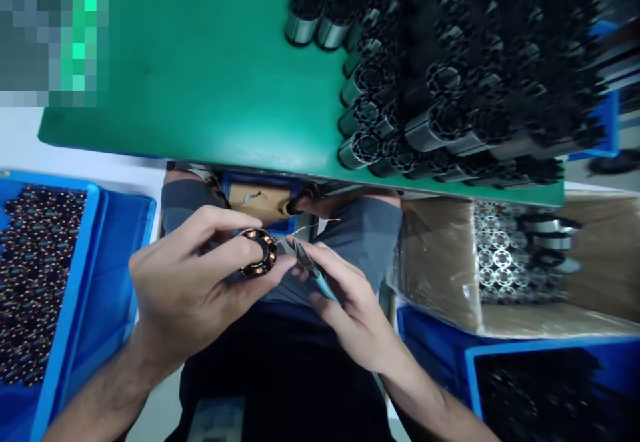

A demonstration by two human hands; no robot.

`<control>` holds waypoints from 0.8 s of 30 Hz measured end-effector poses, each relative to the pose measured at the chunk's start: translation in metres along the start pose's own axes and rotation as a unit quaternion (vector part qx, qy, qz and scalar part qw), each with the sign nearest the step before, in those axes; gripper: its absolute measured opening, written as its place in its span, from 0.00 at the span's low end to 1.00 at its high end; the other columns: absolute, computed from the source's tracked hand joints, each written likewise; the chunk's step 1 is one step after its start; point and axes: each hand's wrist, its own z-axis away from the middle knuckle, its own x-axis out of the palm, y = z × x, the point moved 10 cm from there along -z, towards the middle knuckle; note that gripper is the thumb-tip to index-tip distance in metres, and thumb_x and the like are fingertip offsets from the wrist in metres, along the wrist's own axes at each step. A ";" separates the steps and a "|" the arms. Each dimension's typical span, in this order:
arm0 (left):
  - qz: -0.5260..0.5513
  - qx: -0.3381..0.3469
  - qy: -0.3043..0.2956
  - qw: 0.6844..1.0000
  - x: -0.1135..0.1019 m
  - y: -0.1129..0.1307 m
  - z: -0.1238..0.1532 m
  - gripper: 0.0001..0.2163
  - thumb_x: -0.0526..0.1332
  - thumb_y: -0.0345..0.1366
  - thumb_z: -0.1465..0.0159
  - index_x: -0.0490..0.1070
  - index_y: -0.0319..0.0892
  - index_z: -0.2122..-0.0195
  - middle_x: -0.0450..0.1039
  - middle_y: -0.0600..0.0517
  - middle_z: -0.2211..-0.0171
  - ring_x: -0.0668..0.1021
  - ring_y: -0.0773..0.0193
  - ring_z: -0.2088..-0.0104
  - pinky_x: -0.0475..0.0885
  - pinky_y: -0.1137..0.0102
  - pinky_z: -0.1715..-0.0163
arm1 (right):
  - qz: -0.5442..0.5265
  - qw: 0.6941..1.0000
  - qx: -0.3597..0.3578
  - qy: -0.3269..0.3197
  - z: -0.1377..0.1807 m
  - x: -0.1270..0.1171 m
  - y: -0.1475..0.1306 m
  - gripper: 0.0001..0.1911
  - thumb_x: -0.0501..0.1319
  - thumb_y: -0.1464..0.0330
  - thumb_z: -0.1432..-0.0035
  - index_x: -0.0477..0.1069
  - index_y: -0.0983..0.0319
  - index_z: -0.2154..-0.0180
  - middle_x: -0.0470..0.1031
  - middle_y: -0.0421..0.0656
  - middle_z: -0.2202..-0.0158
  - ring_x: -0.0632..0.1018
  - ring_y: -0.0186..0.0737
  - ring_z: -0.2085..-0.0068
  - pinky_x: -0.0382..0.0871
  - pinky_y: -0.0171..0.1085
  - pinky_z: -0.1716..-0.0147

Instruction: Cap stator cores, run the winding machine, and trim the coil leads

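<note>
Beyond the hands lies a green tabletop (200, 62); left of them, a blue bin (93, 209). The right hand (355, 302) holds blue-handled pliers (323, 283) just beside the copper-wound stator (271, 249) pinched in the left hand (185, 275); thin copper wires (301, 231) show between them.

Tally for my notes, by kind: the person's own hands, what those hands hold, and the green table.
Hands: 2 (left hand, right hand)
Pliers: 1, in the right hand
Copper-wound ring: 1, in the left hand
Green table: 1
Total: 5
</note>
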 end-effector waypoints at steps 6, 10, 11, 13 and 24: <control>0.003 -0.005 -0.006 1.000 -0.001 0.001 0.006 0.11 0.82 0.39 0.28 0.81 0.48 0.61 0.91 0.56 0.54 0.90 0.67 0.62 0.76 0.68 0.67 | -0.032 0.999 0.004 -0.020 -0.001 0.008 0.001 0.48 0.61 0.79 0.30 0.70 0.37 0.17 0.83 0.41 0.46 0.82 0.46 0.49 0.81 0.43 0.47; 0.019 -0.022 -0.019 0.999 0.003 0.000 0.007 0.11 0.80 0.38 0.26 0.79 0.49 0.61 0.91 0.57 0.53 0.90 0.67 0.61 0.78 0.68 0.66 | -0.024 1.000 0.007 -0.011 -0.002 0.009 -0.001 0.47 0.61 0.79 0.32 0.73 0.40 0.19 0.85 0.40 0.47 0.84 0.44 0.51 0.83 0.42 0.47; 0.021 -0.024 -0.021 0.999 0.003 -0.001 0.008 0.11 0.80 0.38 0.26 0.78 0.49 0.60 0.91 0.57 0.53 0.90 0.67 0.61 0.79 0.68 0.65 | -0.018 1.000 0.005 -0.007 -0.003 0.008 -0.003 0.47 0.62 0.79 0.33 0.74 0.41 0.19 0.86 0.40 0.47 0.84 0.44 0.52 0.83 0.41 0.48; 0.027 -0.028 -0.021 0.999 0.003 -0.002 0.010 0.11 0.80 0.37 0.26 0.78 0.49 0.60 0.91 0.58 0.53 0.90 0.67 0.61 0.80 0.68 0.65 | -0.006 1.000 -0.004 0.004 -0.003 0.008 -0.005 0.48 0.62 0.79 0.35 0.75 0.42 0.20 0.88 0.40 0.45 0.85 0.43 0.53 0.83 0.40 0.50; 0.054 -0.069 -0.024 0.996 0.010 -0.019 0.017 0.11 0.81 0.40 0.28 0.80 0.49 0.61 0.90 0.54 0.54 0.90 0.62 0.60 0.80 0.65 0.64 | -0.007 0.999 0.027 0.027 -0.008 0.006 0.008 0.33 0.61 0.76 0.33 0.87 0.57 0.31 0.83 0.39 0.66 0.80 0.39 0.70 0.82 0.38 0.64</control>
